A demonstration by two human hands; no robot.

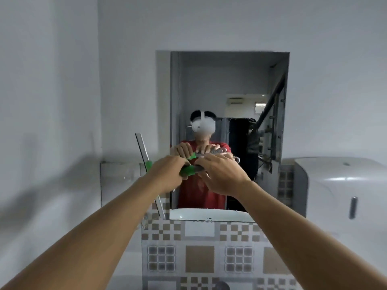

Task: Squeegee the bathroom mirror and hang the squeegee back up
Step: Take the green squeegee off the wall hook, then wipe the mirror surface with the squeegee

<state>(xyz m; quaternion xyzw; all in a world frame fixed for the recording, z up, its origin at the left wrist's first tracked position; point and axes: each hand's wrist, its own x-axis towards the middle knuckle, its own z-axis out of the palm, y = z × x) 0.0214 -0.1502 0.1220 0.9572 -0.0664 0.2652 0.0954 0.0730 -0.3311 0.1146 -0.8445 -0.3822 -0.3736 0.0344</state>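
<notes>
A rectangular mirror [230, 84] hangs on the white wall ahead, showing the reflection of a person in a red shirt. I hold a squeegee [189, 170] with a green neck and a grey handle in front of the mirror's lower left part. Its long blade [142, 147] runs nearly upright, tilted, just left of the mirror's edge. My left hand [165, 174] grips the green neck. My right hand [222, 174] closes over the grey handle from the right. Both hands hide most of the handle.
A white paper dispenser [339, 191] is mounted on the wall at the right. A small glass shelf [119, 166] sticks out left of the mirror. Patterned brown and grey tiles [199, 258] cover the wall below the mirror.
</notes>
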